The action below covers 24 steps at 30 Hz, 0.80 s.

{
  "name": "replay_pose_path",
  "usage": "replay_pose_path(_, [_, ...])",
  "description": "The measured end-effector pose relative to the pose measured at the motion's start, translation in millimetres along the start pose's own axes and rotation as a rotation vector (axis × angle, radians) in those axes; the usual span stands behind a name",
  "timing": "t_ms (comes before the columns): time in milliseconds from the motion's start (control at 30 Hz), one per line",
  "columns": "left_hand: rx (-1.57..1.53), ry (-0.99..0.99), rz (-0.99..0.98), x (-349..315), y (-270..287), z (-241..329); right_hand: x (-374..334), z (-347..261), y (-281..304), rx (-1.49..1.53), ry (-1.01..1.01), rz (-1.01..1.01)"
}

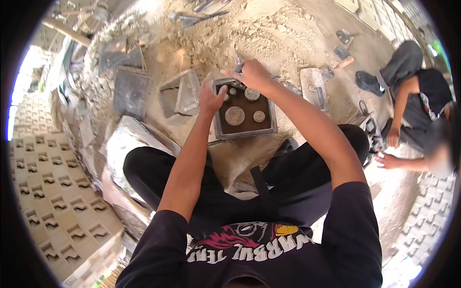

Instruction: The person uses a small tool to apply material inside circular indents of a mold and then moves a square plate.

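Observation:
A square grey frame [274, 115] filled with dark packed sand [246, 125] sits on the ground between my knees. Several round, rough, pale discs lie in the sand, among them a large disc [235, 116] and a smaller disc [259, 116]. My left hand [212, 97] is at the frame's far left corner, thumb apart from the fingers and nothing visible in it. Over the far edge, my right hand [253, 75] is closed around a small dark thing with a shiny metal tip [238, 61]; its kind is unclear. One finger of that hand points left.
Grey slabs [130, 93] and a tilted open frame [187, 93] lie to the left. At the right are a plastering trowel [314, 89] and a wooden-handled tool [345, 62]. Loose sand [273, 29] spreads beyond. Another person [413, 96] sits at the far right.

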<state>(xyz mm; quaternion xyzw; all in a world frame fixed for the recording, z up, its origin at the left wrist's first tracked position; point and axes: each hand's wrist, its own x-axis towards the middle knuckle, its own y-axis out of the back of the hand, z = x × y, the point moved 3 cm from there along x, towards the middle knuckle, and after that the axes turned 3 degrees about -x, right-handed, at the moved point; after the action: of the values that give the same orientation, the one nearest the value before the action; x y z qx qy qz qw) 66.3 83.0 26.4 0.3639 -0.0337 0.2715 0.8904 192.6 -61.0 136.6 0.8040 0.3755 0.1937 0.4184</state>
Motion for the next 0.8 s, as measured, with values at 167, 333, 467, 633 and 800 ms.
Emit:
replay_pose_path(167, [-0.087,-0.126,-0.309,40.4,5.3,117.8,-20.0,-23.9,50.8,-0.004,-0.037,0.190])
replay_pose_path(333, [-0.770,0.081,-0.134,45.2,14.8,115.4,-27.9,-71.1,91.0,0.077,0.201,0.107])
replay_pose_path(467, [-0.998,0.331,0.060,9.7,31.0,102.3,-73.0,-65.4,142.3,0.072,0.240,0.058])
replay_pose_path(633, [-1.046,0.450,0.254,7.1,49.0,87.4,-114.2,-28.9,170.4,-0.082,0.151,0.058])
replay_pose_path(800, [-1.026,0.406,0.252,16.3,49.3,72.6,-116.1,-34.0,164.8,0.010,0.188,0.063])
